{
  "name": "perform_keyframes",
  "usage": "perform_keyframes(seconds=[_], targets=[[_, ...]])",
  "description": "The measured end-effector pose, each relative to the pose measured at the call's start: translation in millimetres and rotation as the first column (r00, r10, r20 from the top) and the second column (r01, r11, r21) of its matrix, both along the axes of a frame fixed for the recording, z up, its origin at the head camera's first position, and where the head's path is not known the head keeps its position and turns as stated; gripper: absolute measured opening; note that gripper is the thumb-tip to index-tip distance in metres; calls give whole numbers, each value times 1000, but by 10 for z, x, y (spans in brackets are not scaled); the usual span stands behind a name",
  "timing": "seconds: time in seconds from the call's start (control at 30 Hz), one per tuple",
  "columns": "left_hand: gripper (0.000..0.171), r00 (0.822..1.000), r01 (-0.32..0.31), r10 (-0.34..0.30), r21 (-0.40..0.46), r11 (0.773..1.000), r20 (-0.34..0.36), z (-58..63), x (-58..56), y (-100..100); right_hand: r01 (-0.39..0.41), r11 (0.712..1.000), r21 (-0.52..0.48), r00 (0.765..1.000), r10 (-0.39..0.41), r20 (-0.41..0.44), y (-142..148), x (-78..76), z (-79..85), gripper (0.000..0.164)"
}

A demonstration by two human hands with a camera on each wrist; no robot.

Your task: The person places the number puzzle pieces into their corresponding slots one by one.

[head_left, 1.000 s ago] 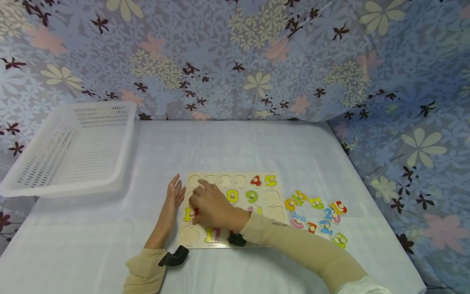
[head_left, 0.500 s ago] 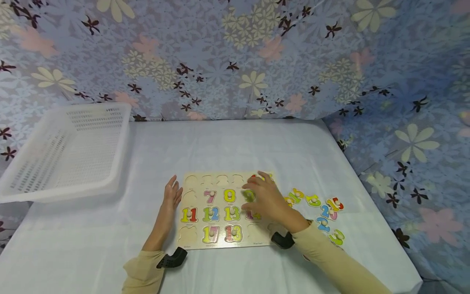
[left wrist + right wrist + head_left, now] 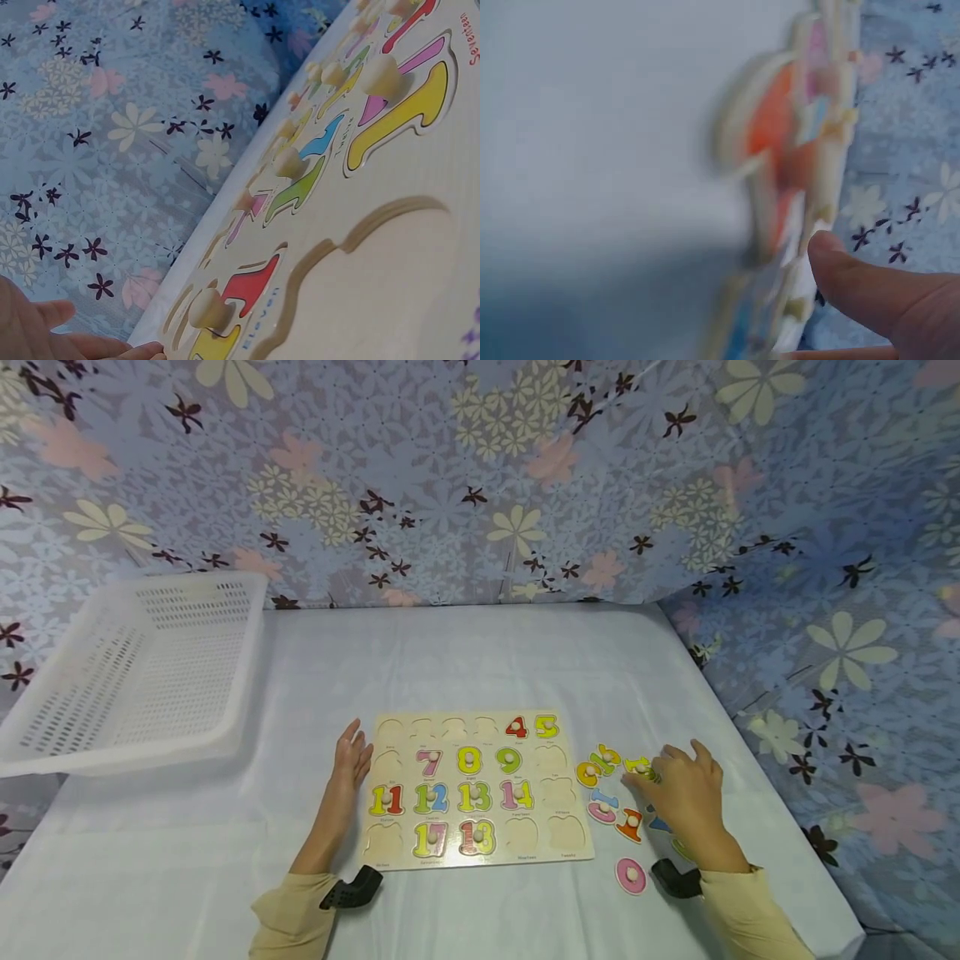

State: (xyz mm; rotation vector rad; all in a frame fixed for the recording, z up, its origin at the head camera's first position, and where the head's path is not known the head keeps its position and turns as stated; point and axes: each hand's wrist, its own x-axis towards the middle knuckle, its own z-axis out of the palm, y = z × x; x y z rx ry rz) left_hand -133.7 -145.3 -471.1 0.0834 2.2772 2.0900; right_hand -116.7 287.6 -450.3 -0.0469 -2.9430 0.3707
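Apparently, fetching the yellow-green number piece (image 3: 638, 766) was the step: the right hand (image 3: 681, 792) was there, at three o'clock from the number board (image 3: 452, 778), its grip impossible to tell. The left hand (image 3: 350, 762), at nine o'clock, was relaxed, holding nothing. A secure pinch seemed needed next.

In the head view, the right hand (image 3: 684, 797) hides most of a blue piece (image 3: 659, 823) and part of a green piece (image 3: 681, 850) toward its six to seven o'clock, and whether its fingertips touch the yellow piece (image 3: 638, 767) at ten o'clock cannot be told. The printed words (image 3: 387, 865) are too small to read, and the frame cuts the white basket (image 3: 242, 702) at nine o'clock. An orange piece (image 3: 770, 127) blurs near one o'clock in the right wrist view, while the left wrist view crops the left hand (image 3: 26, 330) at eight.
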Motion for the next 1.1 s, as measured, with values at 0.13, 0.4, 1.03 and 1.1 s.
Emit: perform_keyframes(seconds=[0.13,0.4,1.03,1.1], targets=[[59,1000,0,0,-4,1000,0,-2,-4,-1,2,1000,18,999,-1,-41,48,44,-47,46],[60,1000,15,-15,11,1000,-13,1,-1,-10,-26,999,30,986,31,-164,52,8,-92,40],[58,1000,7,-7,-8,1000,-8,6,6,0,22,999,23,1000,-22,3,33,-120,-26,32],[58,1000,7,-7,-11,1000,-7,7,5,0,22,1000,12,999,-23,31,34,-126,-10,33]])
